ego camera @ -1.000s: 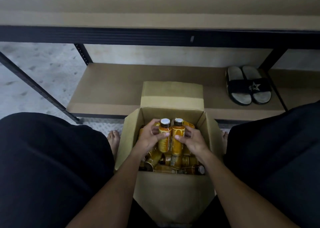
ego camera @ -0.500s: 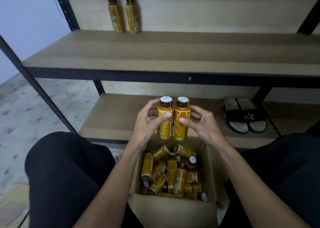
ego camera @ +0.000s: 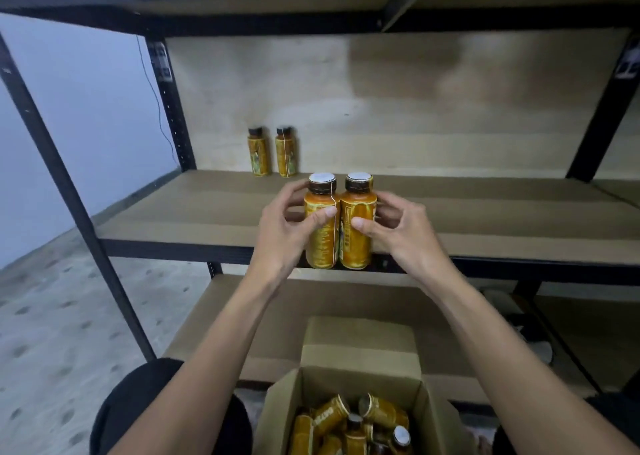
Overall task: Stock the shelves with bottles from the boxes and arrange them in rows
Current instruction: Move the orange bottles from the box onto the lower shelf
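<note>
Two upright yellow bottles with dark caps are held side by side in front of the middle shelf (ego camera: 214,208). My left hand (ego camera: 287,233) grips the left bottle (ego camera: 320,243), and my right hand (ego camera: 398,229) grips the right bottle (ego camera: 356,243). Their bases hang at the level of the shelf's front edge. Two more yellow bottles (ego camera: 272,151) stand next to each other at the back left of that shelf. Below, an open cardboard box (ego camera: 360,350) between my knees holds several bottles (ego camera: 349,423) lying jumbled.
Black metal uprights (ego camera: 76,195) frame the shelving at left and right. A lower shelf (ego camera: 242,316) runs behind the box. An upper shelf (ego camera: 277,4) spans overhead. The speckled floor (ego camera: 52,316) lies to the left.
Both hands lifted the pair of bottles out of the box and up to the front edge of the middle shelf. My view tilted upward, bringing the shelf's back wall and the upper shelf into sight.
</note>
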